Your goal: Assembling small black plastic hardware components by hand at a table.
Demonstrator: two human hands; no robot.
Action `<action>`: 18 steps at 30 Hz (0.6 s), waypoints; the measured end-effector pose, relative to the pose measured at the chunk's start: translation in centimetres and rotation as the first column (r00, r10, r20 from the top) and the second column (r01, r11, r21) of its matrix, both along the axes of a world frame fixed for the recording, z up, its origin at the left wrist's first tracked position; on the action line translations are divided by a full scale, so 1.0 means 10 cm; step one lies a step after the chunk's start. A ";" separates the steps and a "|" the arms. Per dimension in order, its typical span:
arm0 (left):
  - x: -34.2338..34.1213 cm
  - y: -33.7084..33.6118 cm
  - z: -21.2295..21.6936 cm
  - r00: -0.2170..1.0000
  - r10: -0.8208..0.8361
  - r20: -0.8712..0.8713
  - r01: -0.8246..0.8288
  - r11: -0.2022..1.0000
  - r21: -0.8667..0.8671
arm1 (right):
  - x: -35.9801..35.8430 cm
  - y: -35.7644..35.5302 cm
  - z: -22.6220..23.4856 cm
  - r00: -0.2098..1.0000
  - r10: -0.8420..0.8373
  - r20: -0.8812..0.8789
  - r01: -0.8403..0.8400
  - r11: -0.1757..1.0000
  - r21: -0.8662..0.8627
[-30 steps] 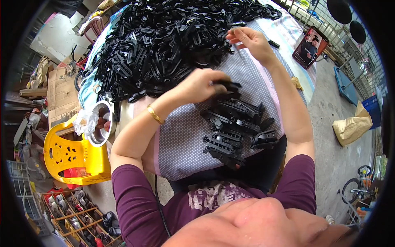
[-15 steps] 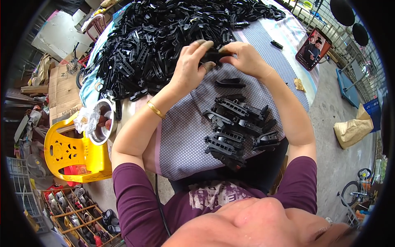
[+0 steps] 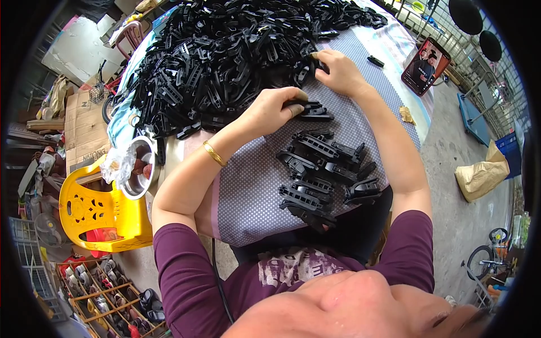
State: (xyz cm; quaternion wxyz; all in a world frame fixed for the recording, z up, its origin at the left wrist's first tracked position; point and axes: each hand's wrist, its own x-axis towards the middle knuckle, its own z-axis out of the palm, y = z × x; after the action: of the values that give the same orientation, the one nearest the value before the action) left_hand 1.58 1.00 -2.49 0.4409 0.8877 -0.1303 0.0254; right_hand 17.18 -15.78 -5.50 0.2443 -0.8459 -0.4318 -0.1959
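My left hand point(image 3: 277, 111) is closed around a slim black plastic part point(image 3: 300, 103), holding it low over the cloth. Just under it lies another black part point(image 3: 316, 117), and I cannot tell whether the two touch. At the near edge of a large heap of black plastic parts point(image 3: 225, 62), the fingers and thumb of my right hand point(image 3: 340, 73) are bent around a black part point(image 3: 305, 69), which is partly hidden against the heap. Closer to me, several black slotted parts point(image 3: 321, 169) lie grouped in loose rows.
A dotted cloth point(image 3: 242, 197) covers the table. A phone point(image 3: 426, 66) stands upright at the right, near a lone black part point(image 3: 376, 61) and a brown scrap point(image 3: 407, 115). To the left are a metal bowl point(image 3: 150, 183) and a yellow plastic chair point(image 3: 79, 205).
My hands were together at the heap's edge and are now apart. The left came down toward me with a part, beside the lying one; the right moved slightly up to the heap.
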 end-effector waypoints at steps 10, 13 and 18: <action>-0.01 0.02 0.00 0.974 -0.211 -0.076 0.215 0.976 0.037 | -0.26 0.14 0.16 0.984 -0.165 0.063 0.173 0.972 -0.160; -0.01 -0.02 0.00 0.980 -0.134 -0.150 0.129 0.991 -0.039 | -0.17 0.04 0.22 0.977 -0.109 -0.181 0.079 0.983 -0.165; 0.06 0.07 0.02 0.946 0.050 -0.320 -0.172 0.916 -0.363 | -0.17 -0.14 0.25 0.961 -0.051 -0.272 0.008 0.987 -0.158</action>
State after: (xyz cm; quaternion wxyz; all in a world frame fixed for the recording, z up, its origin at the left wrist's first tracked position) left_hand 2.17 1.68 -2.30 0.6197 0.7824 -0.0021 -0.0611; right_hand 15.52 -17.16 -3.01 0.2323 -0.8877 -0.3949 -0.0461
